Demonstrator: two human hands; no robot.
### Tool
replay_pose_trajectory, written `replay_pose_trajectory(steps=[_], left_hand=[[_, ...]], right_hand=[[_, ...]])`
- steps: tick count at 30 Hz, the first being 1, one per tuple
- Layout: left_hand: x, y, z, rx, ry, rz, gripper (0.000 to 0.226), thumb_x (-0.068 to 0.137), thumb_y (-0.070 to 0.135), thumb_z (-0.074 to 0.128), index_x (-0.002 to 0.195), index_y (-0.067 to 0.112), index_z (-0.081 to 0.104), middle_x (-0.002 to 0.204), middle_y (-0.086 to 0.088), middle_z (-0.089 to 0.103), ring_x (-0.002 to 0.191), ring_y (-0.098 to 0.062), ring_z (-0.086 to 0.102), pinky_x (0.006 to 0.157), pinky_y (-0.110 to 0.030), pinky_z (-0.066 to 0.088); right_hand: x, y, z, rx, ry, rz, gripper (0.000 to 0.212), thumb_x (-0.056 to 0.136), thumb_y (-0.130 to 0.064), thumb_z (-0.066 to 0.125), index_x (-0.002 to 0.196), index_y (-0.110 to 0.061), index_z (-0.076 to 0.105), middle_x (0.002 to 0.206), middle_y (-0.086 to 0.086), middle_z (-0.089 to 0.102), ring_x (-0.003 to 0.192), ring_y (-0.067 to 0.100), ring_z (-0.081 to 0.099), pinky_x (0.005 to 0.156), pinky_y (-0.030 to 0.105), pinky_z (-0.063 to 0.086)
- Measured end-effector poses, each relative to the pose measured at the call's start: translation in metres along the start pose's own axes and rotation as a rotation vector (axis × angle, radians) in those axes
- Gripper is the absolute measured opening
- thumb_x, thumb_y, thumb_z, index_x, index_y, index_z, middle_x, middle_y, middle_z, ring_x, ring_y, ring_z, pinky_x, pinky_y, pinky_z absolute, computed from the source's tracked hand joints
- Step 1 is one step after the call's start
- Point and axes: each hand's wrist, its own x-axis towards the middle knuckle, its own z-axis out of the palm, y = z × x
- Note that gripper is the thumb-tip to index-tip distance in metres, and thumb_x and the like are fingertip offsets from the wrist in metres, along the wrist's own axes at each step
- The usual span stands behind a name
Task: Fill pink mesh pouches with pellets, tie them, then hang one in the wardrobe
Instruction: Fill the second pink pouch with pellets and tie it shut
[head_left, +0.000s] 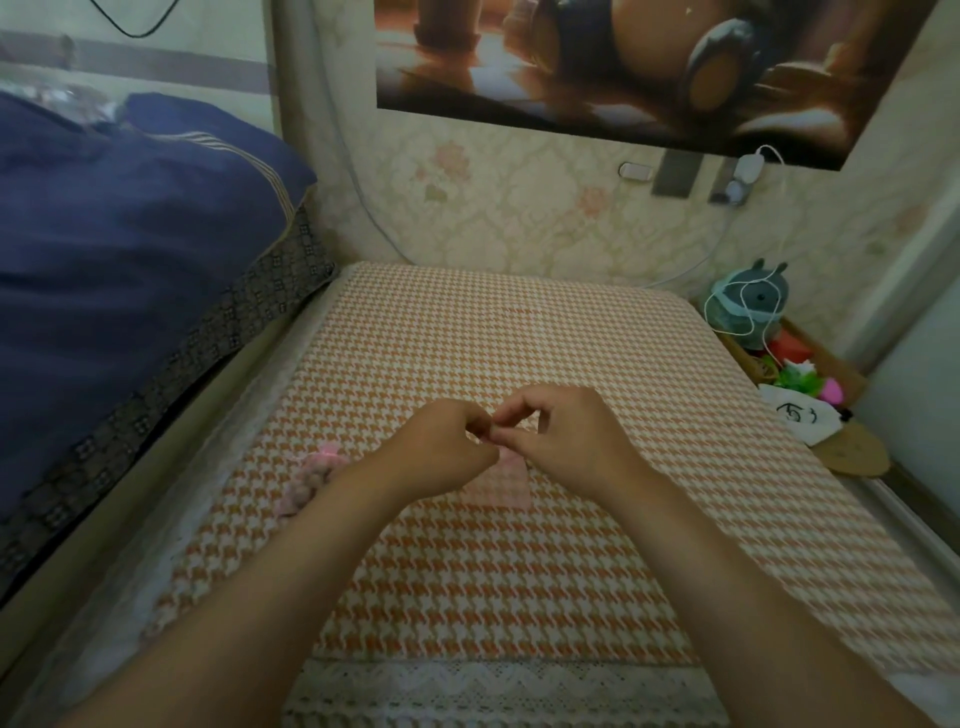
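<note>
A flat pink mesh pouch (500, 486) lies on the orange houndstooth tablecloth (519, 571), hanging from my fingers. My left hand (441, 447) and my right hand (561, 436) meet above it, both pinching its top edge or drawstring with fingertips together. To the left, partly behind my left forearm, lies a second pink mesh pouch (311, 480), bulging with pellets and gathered at the top. No loose pellets or pellet container show.
A bed with a dark blue quilt (130, 249) runs along the left. At the right edge sit a grey plush toy (753, 306) wrapped in a white cable, a basket of colourful items (800, 374) and a round cork mat (852, 452). Wall and poster stand behind.
</note>
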Motion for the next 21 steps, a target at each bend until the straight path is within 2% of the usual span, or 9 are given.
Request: replay_pose_trajectory(steps=[3, 5, 7, 10, 14, 18, 21], left_hand=[[0.0, 0.001, 0.001, -0.038, -0.009, -0.034, 0.02, 0.09, 0.018, 0.054, 0.098, 0.021, 0.072, 0.083, -0.002, 0.072, 0.073, -0.017, 0.067, 0.066, -0.036, 0.058], [0.001, 0.002, 0.002, -0.037, -0.011, -0.043, 0.02, 0.09, 0.019, 0.054, 0.091, 0.02, 0.074, 0.082, -0.005, 0.073, 0.077, -0.021, 0.069, 0.074, -0.044, 0.058], [0.001, 0.002, 0.003, -0.031, 0.004, -0.051, 0.019, 0.09, 0.019, 0.055, 0.086, 0.023, 0.073, 0.08, -0.003, 0.073, 0.076, -0.021, 0.069, 0.073, -0.042, 0.059], [0.002, 0.005, 0.004, -0.022, 0.034, -0.056, 0.02, 0.09, 0.017, 0.055, 0.09, 0.023, 0.074, 0.079, -0.001, 0.073, 0.075, -0.021, 0.069, 0.07, -0.038, 0.057], [0.004, 0.007, 0.007, 0.06, 0.093, -0.059, 0.019, 0.09, 0.02, 0.057, 0.087, 0.018, 0.076, 0.08, -0.001, 0.073, 0.075, -0.016, 0.068, 0.069, -0.032, 0.055], [0.005, 0.008, 0.012, 0.098, 0.118, -0.064, 0.02, 0.087, 0.031, 0.063, 0.08, 0.018, 0.076, 0.074, 0.0, 0.073, 0.069, -0.011, 0.067, 0.064, -0.031, 0.055], [0.006, 0.008, 0.013, 0.12, 0.134, -0.078, 0.021, 0.086, 0.032, 0.065, 0.078, 0.017, 0.076, 0.07, 0.0, 0.072, 0.066, -0.011, 0.067, 0.061, -0.029, 0.054]], right_hand=[[0.001, 0.005, 0.0, -0.051, -0.061, -0.022, 0.011, 0.087, -0.036, 0.076, 0.097, -0.034, 0.078, 0.092, -0.018, 0.072, 0.071, -0.016, 0.056, 0.065, 0.012, 0.036], [0.003, 0.008, 0.001, -0.133, -0.097, -0.045, 0.01, 0.09, -0.037, 0.071, 0.097, -0.035, 0.078, 0.094, -0.018, 0.069, 0.072, -0.012, 0.054, 0.069, 0.019, 0.04], [0.003, 0.009, 0.001, -0.19, -0.114, -0.043, 0.013, 0.095, -0.036, 0.063, 0.097, -0.035, 0.077, 0.1, -0.018, 0.065, 0.075, -0.01, 0.05, 0.074, 0.025, 0.045], [0.003, 0.01, -0.004, -0.223, -0.192, -0.006, 0.024, 0.094, -0.024, 0.055, 0.101, -0.037, 0.074, 0.111, -0.019, 0.057, 0.08, -0.007, 0.049, 0.079, 0.027, 0.048], [0.0, 0.011, -0.009, -0.38, -0.312, 0.026, 0.022, 0.087, -0.025, 0.059, 0.097, -0.037, 0.074, 0.107, -0.016, 0.063, 0.088, 0.005, 0.058, 0.075, 0.03, 0.052], [-0.001, 0.012, -0.013, -0.26, -0.327, 0.088, 0.021, 0.084, -0.022, 0.062, 0.091, -0.035, 0.076, 0.089, -0.02, 0.067, 0.073, 0.001, 0.061, 0.066, 0.026, 0.051], [-0.001, 0.019, -0.016, -0.051, -0.257, 0.137, 0.027, 0.086, -0.011, 0.06, 0.093, -0.033, 0.073, 0.095, -0.017, 0.068, 0.061, -0.007, 0.059, 0.063, 0.023, 0.046]])
